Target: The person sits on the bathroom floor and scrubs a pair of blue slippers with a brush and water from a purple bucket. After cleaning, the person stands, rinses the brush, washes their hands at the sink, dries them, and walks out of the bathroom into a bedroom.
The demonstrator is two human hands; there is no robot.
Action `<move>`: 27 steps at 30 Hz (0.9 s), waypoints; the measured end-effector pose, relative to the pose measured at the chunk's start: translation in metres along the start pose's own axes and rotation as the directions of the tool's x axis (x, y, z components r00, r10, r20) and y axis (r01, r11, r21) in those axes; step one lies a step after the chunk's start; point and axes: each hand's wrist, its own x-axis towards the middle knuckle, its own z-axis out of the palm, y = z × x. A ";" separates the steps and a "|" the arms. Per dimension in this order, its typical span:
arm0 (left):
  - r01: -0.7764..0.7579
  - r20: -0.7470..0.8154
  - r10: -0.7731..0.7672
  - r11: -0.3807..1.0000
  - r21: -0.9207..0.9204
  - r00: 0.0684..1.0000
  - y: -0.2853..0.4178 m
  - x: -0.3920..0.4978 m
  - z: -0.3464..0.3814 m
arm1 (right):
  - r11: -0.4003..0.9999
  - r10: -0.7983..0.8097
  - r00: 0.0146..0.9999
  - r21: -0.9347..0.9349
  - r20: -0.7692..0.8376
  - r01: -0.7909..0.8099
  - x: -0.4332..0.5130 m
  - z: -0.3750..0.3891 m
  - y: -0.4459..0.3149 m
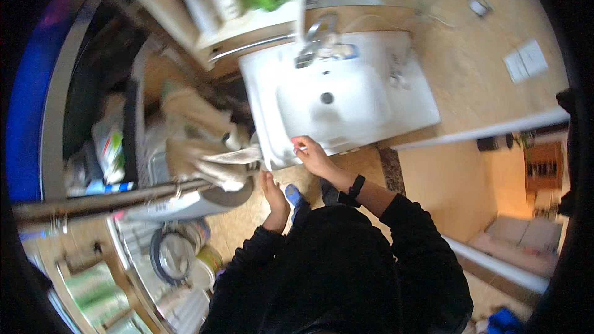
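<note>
My right hand (313, 155) hovers over the front rim of a white washbasin (334, 134), its fingers curled. A small pale spot shows at its fingertips, too blurred to tell whether it is something held. Lower and to the left, my left hand (274, 199) is raised with fingers stretched out and nothing visible in it. Its fingertips are near a hanging light-coloured towel (229, 171); whether they touch is unclear. At the back of the basin stands a chrome faucet (315, 39), and a dark drain (327, 98) sits in the bowl.
A shelf (250, 25) with bottles and a green item hangs at upper left. Left of me are a rail (111, 199) and a round-doored washing machine (174, 255). White wall switches (526, 61) are at right, beyond them a doorway (445, 171). Small items lie on the basin's right ledge.
</note>
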 end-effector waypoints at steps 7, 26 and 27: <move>0.162 0.573 -0.310 0.942 0.295 0.758 0.011 -0.019 0.091 | 0.994 0.083 0.987 0.078 -0.136 -0.073 -0.064 -0.102 0.039; -0.647 0.987 -0.132 0.745 0.163 0.096 -0.028 -0.198 0.467 | 0.987 -0.160 0.559 -0.115 -0.814 0.115 -0.194 -0.412 0.044; -0.717 0.998 0.060 0.697 -0.017 0.035 -0.021 -0.201 0.487 | 0.991 -0.136 0.558 -0.102 -0.819 0.091 -0.196 -0.415 0.048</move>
